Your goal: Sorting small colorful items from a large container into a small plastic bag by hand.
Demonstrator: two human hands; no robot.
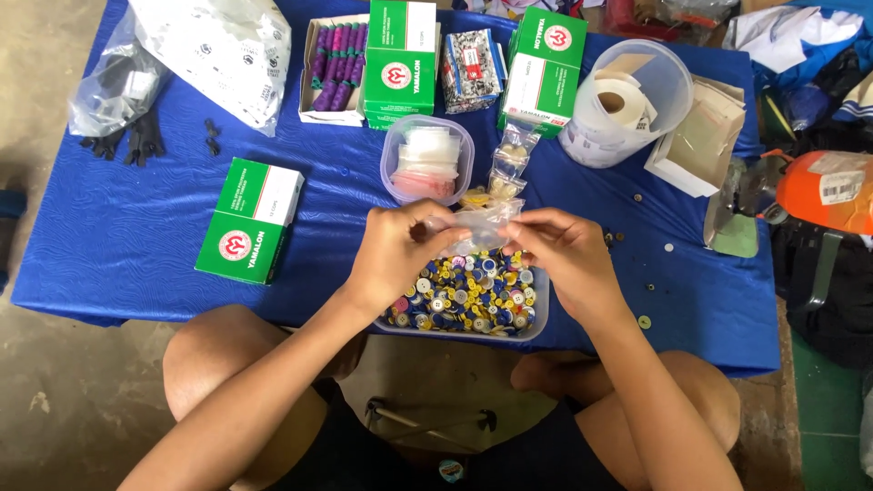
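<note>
Small clear plastic zip bag, crumpled and see-through, pinched between fingertips of left hand and right hand, above a clear plastic tub of mixed coloured buttons on blue tablecloth. Bag contents hard to make out. Green-and-white cardboard boxes: one at left, two at far edge.

Blue table with green boxes, tubs

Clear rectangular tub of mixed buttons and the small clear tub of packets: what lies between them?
In the head view, both hands, left hand and right hand, hold a small clear plastic bag there.
</note>
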